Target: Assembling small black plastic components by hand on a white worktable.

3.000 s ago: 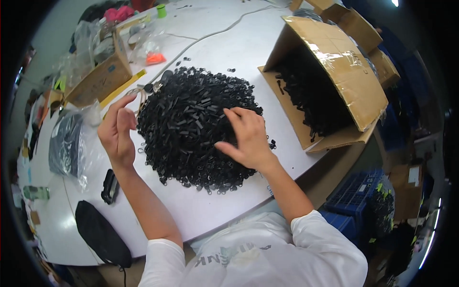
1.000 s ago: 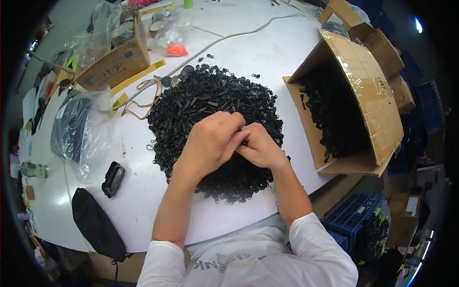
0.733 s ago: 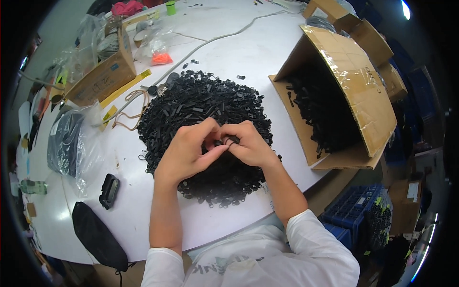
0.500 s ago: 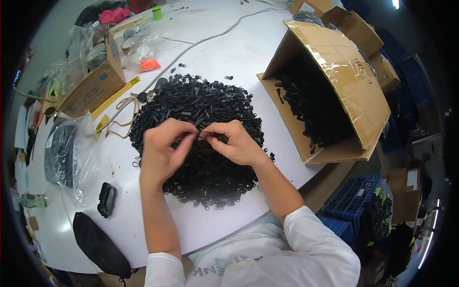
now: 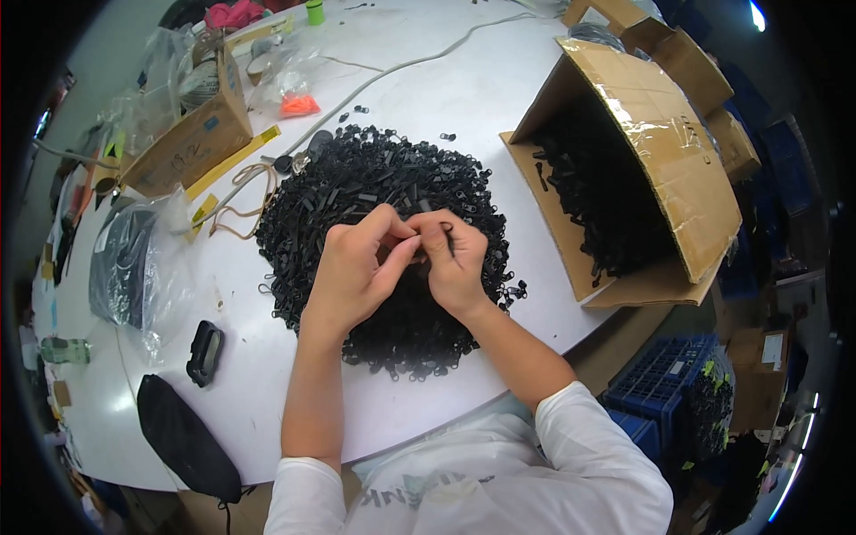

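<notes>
A wide heap of small black zipper pulls [image 5: 357,178] lies on the white table, many with ring-shaped ends. Over its middle my two hands meet, fingertips to fingertips. My left hand [image 5: 357,272] is closed in a pinch, thumb against forefinger; what sits between them is too small to make out. My right hand [image 5: 456,267] is closed too, its thumb pressed on the curled forefinger. A dark looped end, seemingly of a zipper pull [image 5: 447,228], shows at those fingers. The part of the heap beneath my hands is hidden.
To the right, a cardboard box [image 5: 660,143] on its side holds more black pieces. At left are a small black case [image 5: 204,353], a black pouch [image 5: 185,437] and a plastic-wrapped grey roll [image 5: 125,276]. A grey cable [image 5: 401,67] crosses behind the heap.
My hands have drawn closer together, and my right hand has turned so its thumb lies over the forefinger. The whole view has shifted slightly.
</notes>
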